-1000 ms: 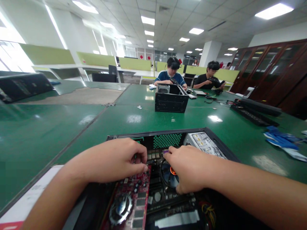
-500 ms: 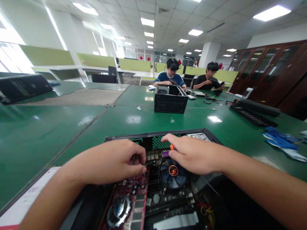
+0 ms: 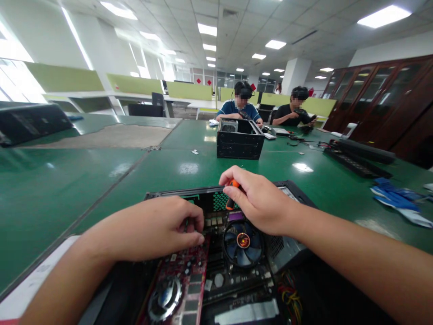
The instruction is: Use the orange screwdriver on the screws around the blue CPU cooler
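Note:
An open black computer case lies in front of me, its inside facing up. My left hand is closed, thumb and curled fingers at the far end of a red graphics card with a round silver fan. My right hand grips a screwdriver with an orange and black handle, above the far wall of the case; its tip cannot be made out. Below that hand sits a round cooler fan on the motherboard, beside a purple connector.
Another black case stands farther back on the green table. Two people sit behind it. Blue and white gloves and black panels lie at the right. A dark case is at the far left. Coloured cables lie inside the near case.
My right hand has risen from beside the cooler fan to the far wall, uncovering the fan and bringing the screwdriver handle into sight. My left hand stays at the graphics card.

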The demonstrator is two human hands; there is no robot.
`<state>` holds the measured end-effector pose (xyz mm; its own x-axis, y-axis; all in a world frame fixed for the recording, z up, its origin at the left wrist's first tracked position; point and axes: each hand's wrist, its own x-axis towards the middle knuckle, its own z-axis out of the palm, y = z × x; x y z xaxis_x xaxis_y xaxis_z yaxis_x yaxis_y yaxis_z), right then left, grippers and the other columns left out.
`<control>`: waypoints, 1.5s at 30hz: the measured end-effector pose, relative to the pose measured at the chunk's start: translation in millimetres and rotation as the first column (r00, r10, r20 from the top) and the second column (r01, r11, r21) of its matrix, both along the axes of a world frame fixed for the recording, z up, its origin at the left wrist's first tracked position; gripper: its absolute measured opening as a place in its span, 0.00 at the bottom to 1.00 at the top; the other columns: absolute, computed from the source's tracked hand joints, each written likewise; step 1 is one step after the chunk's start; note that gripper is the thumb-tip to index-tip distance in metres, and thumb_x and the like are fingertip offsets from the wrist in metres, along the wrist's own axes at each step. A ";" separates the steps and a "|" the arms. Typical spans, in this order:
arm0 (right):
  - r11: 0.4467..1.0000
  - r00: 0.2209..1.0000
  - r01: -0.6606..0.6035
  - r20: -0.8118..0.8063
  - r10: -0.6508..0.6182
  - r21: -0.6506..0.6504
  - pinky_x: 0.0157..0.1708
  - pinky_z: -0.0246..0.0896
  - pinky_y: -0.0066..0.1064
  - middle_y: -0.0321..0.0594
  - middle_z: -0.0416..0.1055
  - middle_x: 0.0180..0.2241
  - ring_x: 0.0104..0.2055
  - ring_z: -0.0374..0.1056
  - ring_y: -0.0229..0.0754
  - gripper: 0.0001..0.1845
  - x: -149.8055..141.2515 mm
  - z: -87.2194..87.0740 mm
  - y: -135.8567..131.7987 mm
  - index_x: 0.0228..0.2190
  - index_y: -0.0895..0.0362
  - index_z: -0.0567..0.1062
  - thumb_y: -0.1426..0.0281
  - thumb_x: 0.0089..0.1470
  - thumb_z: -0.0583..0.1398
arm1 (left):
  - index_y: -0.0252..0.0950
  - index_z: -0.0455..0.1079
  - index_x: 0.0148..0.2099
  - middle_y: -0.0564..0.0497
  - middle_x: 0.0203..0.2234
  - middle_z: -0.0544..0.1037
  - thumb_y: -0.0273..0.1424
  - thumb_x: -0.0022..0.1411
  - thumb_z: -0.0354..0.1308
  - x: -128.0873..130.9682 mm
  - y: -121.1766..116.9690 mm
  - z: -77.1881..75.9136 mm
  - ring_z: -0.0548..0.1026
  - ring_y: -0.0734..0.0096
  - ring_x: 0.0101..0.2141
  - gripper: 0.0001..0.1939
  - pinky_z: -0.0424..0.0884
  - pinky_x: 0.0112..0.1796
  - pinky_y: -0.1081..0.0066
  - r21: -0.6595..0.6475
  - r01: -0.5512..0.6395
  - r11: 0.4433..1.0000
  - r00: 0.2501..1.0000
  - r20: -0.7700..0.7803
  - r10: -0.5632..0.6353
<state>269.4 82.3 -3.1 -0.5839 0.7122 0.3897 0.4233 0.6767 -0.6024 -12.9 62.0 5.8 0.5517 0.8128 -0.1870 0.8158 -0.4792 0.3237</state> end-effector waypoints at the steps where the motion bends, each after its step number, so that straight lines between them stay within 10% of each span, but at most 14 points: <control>1: 1.000 1.000 -0.004 0.007 0.004 -0.009 0.52 0.71 0.41 0.40 0.82 0.46 0.45 0.75 0.49 0.03 -0.6 -0.9 0.2 0.49 0.49 0.75 0.65 0.80 0.60 | 0.51 0.90 0.41 0.52 0.35 0.92 0.46 0.71 0.70 0.4 -0.1 0.1 0.87 0.57 0.34 0.10 0.75 0.36 0.61 -0.001 -0.002 1.000 1.000 0.002 0.002; 29: 1.000 0.999 -0.023 0.041 0.023 0.010 0.55 0.75 0.41 0.41 0.86 0.48 0.48 0.82 0.50 0.18 1.3 -6.1 1.4 0.65 0.52 0.80 0.67 0.79 0.68 | 0.52 0.88 0.42 0.51 0.38 0.94 0.53 0.68 0.61 6.3 -1.0 6.0 0.89 0.53 0.38 0.18 0.75 0.39 0.60 -0.013 -0.025 1.000 0.995 -0.092 0.023; 33: 0.990 0.999 0.003 0.031 -0.007 0.138 0.56 0.76 0.40 0.42 0.89 0.48 0.50 0.84 0.50 0.13 1.4 -5.0 3.6 0.57 0.52 0.91 0.64 0.75 0.76 | 0.52 0.88 0.42 0.50 0.38 0.94 0.55 0.67 0.61 6.2 -2.1 6.0 0.90 0.52 0.39 0.19 0.76 0.39 0.60 -0.003 -0.030 1.000 0.995 -0.090 0.030; 40: 0.976 1.000 -0.006 0.020 0.002 0.216 0.62 0.81 0.48 0.51 0.90 0.56 0.57 0.85 0.53 0.27 11.2 -6.9 10.6 0.72 0.59 0.86 0.72 0.77 0.66 | 0.52 0.89 0.42 0.51 0.38 0.94 0.52 0.68 0.63 5.4 1.3 2.7 0.89 0.53 0.38 0.17 0.76 0.39 0.60 -0.002 -0.028 1.000 0.996 -0.084 0.028; 45: 0.906 0.979 -0.146 -0.072 0.189 0.397 0.55 0.85 0.43 0.49 0.92 0.52 0.50 0.87 0.50 0.19 15.9 2.3 -6.3 0.59 0.59 0.89 0.75 0.74 0.63 | 0.52 0.90 0.42 0.51 0.37 0.94 0.51 0.69 0.65 0.9 0.4 1.2 0.89 0.53 0.37 0.15 0.76 0.38 0.60 0.000 -0.017 1.000 0.999 -0.051 0.017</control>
<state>285.3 76.0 -0.8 -0.6211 0.3878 0.6811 0.2313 0.9210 -0.3135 -12.0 62.4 7.1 0.5275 0.8220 -0.2147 0.8392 -0.4650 0.2820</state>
